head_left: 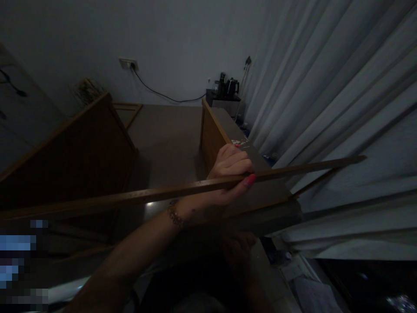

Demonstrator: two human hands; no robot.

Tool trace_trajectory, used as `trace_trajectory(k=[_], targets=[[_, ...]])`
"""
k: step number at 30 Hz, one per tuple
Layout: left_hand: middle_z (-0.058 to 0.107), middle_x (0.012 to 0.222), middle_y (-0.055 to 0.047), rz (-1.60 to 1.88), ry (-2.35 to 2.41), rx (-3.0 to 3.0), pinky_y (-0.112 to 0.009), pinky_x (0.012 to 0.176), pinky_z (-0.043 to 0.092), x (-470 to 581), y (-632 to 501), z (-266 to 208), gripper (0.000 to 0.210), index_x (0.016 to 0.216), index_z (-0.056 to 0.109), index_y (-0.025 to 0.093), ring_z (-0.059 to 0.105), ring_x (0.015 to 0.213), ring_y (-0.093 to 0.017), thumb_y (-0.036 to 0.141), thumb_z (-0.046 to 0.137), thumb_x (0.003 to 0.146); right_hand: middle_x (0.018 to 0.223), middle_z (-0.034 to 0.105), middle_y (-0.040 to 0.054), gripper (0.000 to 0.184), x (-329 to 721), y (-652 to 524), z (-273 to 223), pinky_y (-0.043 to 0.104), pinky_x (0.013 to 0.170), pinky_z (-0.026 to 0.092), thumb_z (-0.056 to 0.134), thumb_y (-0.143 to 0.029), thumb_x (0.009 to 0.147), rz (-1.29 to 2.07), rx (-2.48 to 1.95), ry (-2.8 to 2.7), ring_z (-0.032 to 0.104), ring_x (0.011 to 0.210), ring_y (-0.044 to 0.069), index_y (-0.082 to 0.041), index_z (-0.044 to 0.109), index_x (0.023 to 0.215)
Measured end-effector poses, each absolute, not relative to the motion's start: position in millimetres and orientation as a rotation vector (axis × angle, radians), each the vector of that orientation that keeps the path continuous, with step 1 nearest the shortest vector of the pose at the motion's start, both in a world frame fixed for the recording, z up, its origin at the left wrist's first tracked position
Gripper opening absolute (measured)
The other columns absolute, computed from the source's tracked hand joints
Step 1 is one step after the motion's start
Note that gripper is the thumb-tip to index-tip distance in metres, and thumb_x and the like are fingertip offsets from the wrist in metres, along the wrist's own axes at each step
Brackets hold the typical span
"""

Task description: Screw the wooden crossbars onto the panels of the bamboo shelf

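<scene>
My left hand (233, 167), with red nails and a bracelet on the wrist, is closed on a long brown wooden strip (130, 198). The strip runs from the left edge of the view across to the curtain on the right, and it crosses over my wrist. The thumb lies along its near side while the fingers curl on the far side. Lower down, in deep shadow, is my right hand (237, 245); its fingers are too dark to make out, and whether it touches anything is unclear. Brown wooden panels stand upright on the left (87, 148) and beyond my left hand (213, 134).
A grey surface (166, 126) lies between the panels, with a wooden frame (133, 115) behind. A black kettle (232, 87) stands on a small cabinet at the back; a cord (163, 94) runs to a wall socket (128, 64). White curtains (312, 87) hang on the right, with papers (314, 293) below.
</scene>
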State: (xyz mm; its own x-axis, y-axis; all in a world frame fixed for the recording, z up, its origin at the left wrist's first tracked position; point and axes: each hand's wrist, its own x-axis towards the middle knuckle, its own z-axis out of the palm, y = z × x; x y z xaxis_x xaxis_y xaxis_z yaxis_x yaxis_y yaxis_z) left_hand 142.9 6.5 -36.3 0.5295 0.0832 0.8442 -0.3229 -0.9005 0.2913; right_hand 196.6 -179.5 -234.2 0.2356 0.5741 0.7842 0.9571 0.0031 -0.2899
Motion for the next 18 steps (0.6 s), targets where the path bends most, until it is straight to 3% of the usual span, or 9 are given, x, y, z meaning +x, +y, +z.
trace_trajectory(k=[9, 18], targets=[[0.048, 0.074, 0.0, 1.307, -0.198, 2.354, -0.037, 0.09, 0.04, 143, 7, -37, 0.037, 0.075, 0.045, 0.019, 0.045, 0.079, -0.016, 0.039, 0.028, 0.101, 0.081, 0.07, -0.0003, 0.017, 198, -174, -223, 0.033, 0.078, 0.04, 0.045, -0.018, 0.098, -0.395, -1.602, -1.598, 0.061, 0.074, 0.016, -0.024, 0.059, 0.104], [0.049, 0.075, -0.002, 1.273, -0.192, 2.36, -0.039, 0.088, 0.041, 140, 6, -35, 0.035, 0.075, 0.045, 0.019, 0.045, 0.081, -0.017, 0.037, 0.029, 0.1, 0.076, 0.068, -0.0014, 0.023, 199, -175, -216, 0.032, 0.079, 0.038, 0.044, -0.012, 0.096, -0.386, -1.606, -1.597, 0.059, 0.072, 0.015, -0.024, 0.062, 0.102]])
